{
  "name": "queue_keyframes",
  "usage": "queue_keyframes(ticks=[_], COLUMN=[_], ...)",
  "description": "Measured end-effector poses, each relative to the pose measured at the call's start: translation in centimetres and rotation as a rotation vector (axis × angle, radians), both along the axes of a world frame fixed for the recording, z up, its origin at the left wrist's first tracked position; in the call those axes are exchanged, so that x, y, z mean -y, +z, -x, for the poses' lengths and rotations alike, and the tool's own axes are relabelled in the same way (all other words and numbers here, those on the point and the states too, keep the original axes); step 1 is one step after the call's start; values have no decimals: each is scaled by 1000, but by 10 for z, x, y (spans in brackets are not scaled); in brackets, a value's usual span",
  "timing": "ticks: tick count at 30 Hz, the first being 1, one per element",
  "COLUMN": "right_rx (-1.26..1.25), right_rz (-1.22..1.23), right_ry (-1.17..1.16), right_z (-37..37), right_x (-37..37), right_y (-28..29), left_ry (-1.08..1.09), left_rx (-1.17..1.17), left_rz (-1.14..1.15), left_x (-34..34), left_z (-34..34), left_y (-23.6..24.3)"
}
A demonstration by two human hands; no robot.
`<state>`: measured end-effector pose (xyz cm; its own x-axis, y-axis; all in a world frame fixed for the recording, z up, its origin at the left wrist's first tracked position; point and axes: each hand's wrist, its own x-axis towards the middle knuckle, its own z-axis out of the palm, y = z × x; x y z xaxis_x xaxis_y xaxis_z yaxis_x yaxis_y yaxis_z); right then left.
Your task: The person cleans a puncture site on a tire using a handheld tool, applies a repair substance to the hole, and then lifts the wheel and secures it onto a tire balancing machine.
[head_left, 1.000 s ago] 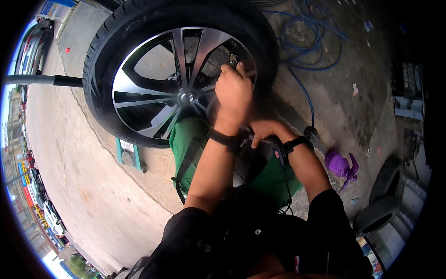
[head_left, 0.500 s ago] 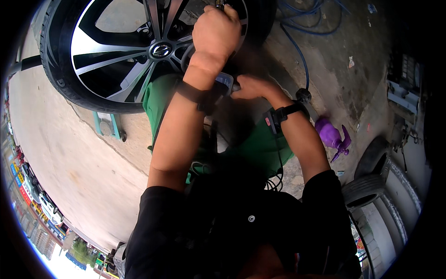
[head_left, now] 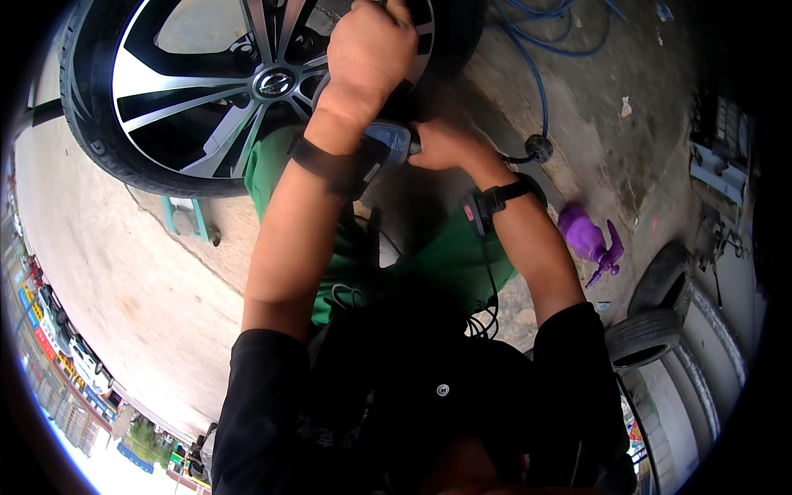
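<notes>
A car wheel (head_left: 186,82) with silver-and-black spokes and a black tyre is at the upper left. My left hand (head_left: 370,51) is closed on a small fitting, mostly hidden behind my fingers, over the right part of the rim. My right hand (head_left: 444,147) is closed on the handle of a black tyre gauge (head_left: 394,140) with a display, just below and right of the wheel, partly hidden by my left wrist. My knees in green trousers are beneath my arms.
A blue hose (head_left: 540,78) runs over the concrete floor to a round black coupling (head_left: 538,148). A purple spray bottle (head_left: 582,231) lies right of my right forearm. A teal jack (head_left: 186,221) is below the wheel. Tyres (head_left: 643,338) lie at right; vehicles show along the left rim.
My view has shifted, so the wheel appears higher and further left. My left hand remains over the rim. More of the gauge now shows beside my right hand.
</notes>
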<state>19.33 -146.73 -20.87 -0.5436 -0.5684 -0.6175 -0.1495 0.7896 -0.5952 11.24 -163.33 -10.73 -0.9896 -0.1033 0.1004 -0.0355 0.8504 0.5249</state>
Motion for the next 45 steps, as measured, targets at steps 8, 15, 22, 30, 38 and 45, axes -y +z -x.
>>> queue_keyframes(ticks=[8,15,22,30,38,45], right_rx=[-42,-205,-177,-126,-128,-103], right_rz=[-117,-76,-53,-77,-75,-97], right_ry=[26,18,48,19,0,-3], right_z=[2,-4,-1,2,1,0], right_x=[9,10,16,19,18,20], right_y=[17,-19,-3,11,6,15], left_ry=[172,169,203,220,218,215], left_rx=[140,245,285,195,155,145], left_rz=[-110,-182,-207,-205,-216,-224], left_x=[-10,-14,-12,-15,-16,-15], left_z=[-5,-6,-10,-11,-10,-12], left_y=[18,31,40,34,32,35])
